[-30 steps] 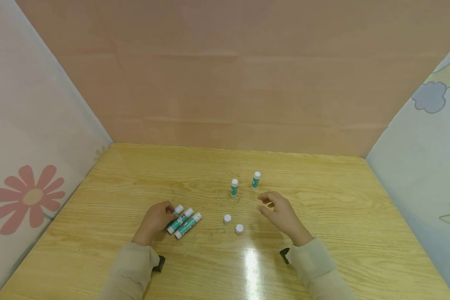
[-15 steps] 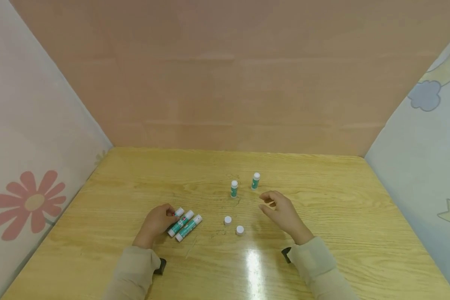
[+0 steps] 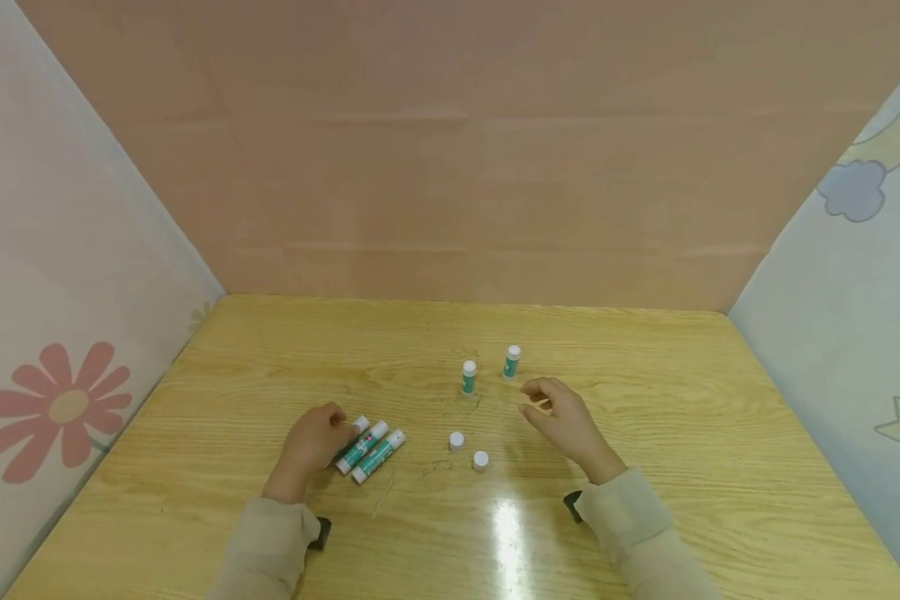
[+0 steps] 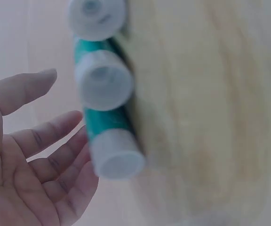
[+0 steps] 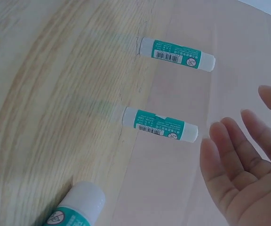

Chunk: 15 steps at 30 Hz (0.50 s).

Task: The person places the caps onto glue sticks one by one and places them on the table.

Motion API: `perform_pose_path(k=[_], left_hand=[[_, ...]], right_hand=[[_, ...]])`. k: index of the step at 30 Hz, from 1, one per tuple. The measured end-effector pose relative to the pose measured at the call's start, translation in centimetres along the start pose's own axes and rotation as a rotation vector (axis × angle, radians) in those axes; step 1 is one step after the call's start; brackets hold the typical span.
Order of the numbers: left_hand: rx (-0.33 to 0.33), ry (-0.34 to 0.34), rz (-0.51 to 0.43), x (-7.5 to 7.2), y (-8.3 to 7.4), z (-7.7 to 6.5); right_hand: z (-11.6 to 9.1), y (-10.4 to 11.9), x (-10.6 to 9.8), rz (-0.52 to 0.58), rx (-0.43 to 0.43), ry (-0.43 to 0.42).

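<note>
Three glue sticks (image 3: 363, 447) with teal labels and white ends lie side by side at a slant on the table. My left hand (image 3: 311, 442) is at their left and partly covers the leftmost one. In the left wrist view its thumb stands apart, with its fingertips close to the lowest glue stick (image 4: 116, 153); contact cannot be made out. Two more glue sticks stand upright, one (image 3: 468, 379) near the middle and one (image 3: 512, 363) farther right. Just in front of these, my right hand (image 3: 566, 421) hovers with loosely bent fingers, holding nothing.
Two small white caps (image 3: 457, 442) lie on the wooden table (image 3: 645, 375) between the hands. A brown sheet (image 3: 457, 167) rises behind the table, with patterned cloth walls at either side. Light glares off the table's front.
The head view has shifted slightly. Both hands and all the glue sticks keep nearly the same places.
</note>
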<state>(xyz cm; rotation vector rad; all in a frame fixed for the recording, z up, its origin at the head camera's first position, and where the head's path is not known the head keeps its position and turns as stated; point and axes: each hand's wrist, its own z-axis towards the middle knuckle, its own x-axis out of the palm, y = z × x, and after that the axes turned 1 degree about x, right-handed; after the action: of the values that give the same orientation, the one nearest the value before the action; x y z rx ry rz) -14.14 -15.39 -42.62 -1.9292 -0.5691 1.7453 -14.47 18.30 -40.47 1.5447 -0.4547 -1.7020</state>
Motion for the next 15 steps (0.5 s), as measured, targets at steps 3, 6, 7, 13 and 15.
perform_pose_path(k=[3, 6, 7, 13, 15], left_hand=[[0.026, -0.022, -0.002, -0.2, -0.6, -0.2], [0.075, -0.053, 0.018, -0.4, -1.2, -0.4], [0.089, -0.063, 0.022, -0.4, -1.5, -0.6], [0.148, -0.089, 0.012, -0.2, -2.8, -1.1], [0.163, -0.091, 0.008, 0.1, -3.1, -1.1]], right_hand=[[0.1, 0.0, 0.0, -0.006, -0.003, -0.007], [0.1, 0.0, 0.1, -0.004, -0.006, -0.012], [0.1, 0.0, 0.2, -0.003, -0.007, -0.013], [0.2, 0.0, 0.3, 0.006, 0.002, -0.012], [0.3, 0.0, 0.4, 0.006, 0.008, -0.012]])
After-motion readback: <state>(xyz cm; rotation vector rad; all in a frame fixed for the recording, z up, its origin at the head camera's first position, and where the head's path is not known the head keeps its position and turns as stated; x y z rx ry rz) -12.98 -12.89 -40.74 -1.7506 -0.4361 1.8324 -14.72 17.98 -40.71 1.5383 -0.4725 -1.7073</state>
